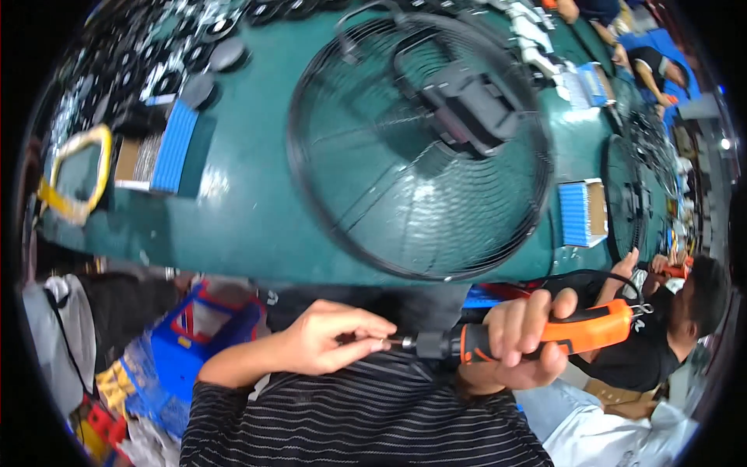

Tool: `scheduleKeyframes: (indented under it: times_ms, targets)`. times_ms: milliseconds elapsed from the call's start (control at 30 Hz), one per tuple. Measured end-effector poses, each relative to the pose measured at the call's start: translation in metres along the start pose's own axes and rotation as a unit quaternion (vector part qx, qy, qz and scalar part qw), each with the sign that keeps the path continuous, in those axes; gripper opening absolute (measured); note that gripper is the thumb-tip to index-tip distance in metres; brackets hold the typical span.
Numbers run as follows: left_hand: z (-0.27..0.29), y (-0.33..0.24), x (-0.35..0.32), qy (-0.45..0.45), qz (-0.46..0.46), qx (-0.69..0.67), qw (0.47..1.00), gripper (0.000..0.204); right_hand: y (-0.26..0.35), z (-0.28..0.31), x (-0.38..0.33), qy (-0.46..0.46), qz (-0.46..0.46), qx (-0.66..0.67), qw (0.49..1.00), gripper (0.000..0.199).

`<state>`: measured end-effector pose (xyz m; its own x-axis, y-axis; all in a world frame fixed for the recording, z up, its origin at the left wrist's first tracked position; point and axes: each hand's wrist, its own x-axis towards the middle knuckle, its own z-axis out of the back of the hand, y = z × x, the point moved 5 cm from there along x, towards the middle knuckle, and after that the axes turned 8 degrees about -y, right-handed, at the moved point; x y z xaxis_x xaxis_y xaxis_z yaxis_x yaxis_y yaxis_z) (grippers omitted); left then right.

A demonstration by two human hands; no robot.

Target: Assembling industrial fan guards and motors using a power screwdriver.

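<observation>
The striped shirt (350, 424) is backing the right hand (531, 331), which is wrapping the orange driver (595, 327), while the left hand (327, 340) is pinching, nearly closed, at its bit (398, 342), hold unclear, ideally keeping it straight.

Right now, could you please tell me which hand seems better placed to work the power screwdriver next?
Probably the right hand: it is wrapped around the orange power screwdriver, while the left hand has its fingertips beside the bit.

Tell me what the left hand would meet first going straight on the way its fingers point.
The left hand would likely meet the metal bit of the orange power tool first; whether they touch now is unclear.
</observation>
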<state>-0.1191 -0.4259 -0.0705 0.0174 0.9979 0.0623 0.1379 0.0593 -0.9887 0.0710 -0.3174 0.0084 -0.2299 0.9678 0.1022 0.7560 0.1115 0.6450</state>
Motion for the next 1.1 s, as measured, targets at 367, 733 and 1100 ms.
scheduleKeyframes:
  times_ms: [367, 733, 1100]
  targets:
    - [0.075, -0.015, 0.012, -0.295, -0.200, 0.397, 0.846, 0.050, -0.048, -0.067, 0.039, 0.155, 0.112, -0.094, 0.977, 0.038]
    - [0.101, 0.001, 0.029, -0.307, -0.179, 0.449, 0.820, 0.046, -0.091, -0.091, 0.062, 0.272, 0.115, -0.185, 0.937, 0.043]
    - [0.108, 0.010, 0.033, -0.288, -0.172, 0.428, 0.839, 0.047, -0.099, -0.088, 0.069, 0.295, 0.112, -0.170, 0.934, 0.040]
